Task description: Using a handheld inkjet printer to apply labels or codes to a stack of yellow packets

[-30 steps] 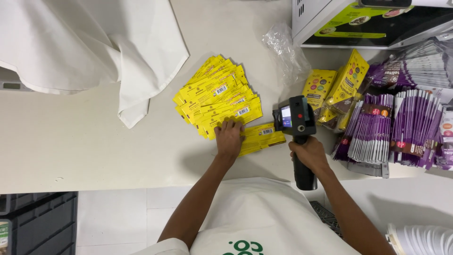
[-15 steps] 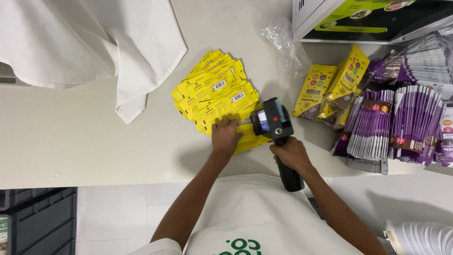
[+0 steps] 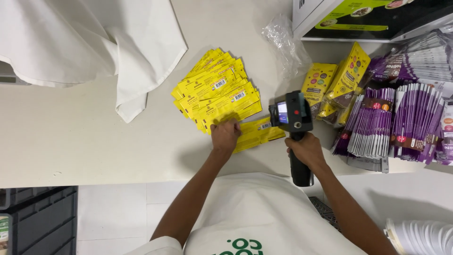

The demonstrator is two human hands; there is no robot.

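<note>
Yellow sachets (image 3: pixel 218 92) sit under the pressing left hand (image 3: pixel 225 134); right hand's (image 3: pixel 306 150) fingers stay wrapped around the handheld scanner (image 3: pixel 292 113), shifted right.

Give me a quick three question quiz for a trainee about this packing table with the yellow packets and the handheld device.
1. True or false: the right hand grips a black handheld device by its handle.
2. What does the left hand rest on?
A. the white cloth
B. the yellow packets
C. the purple packets
3. Fill in: the crumpled clear plastic wrap lies between the yellow packets and the ____ at the top right.

Key:
1. True.
2. B, at the near edge of the fanned pile.
3. Box.
</note>
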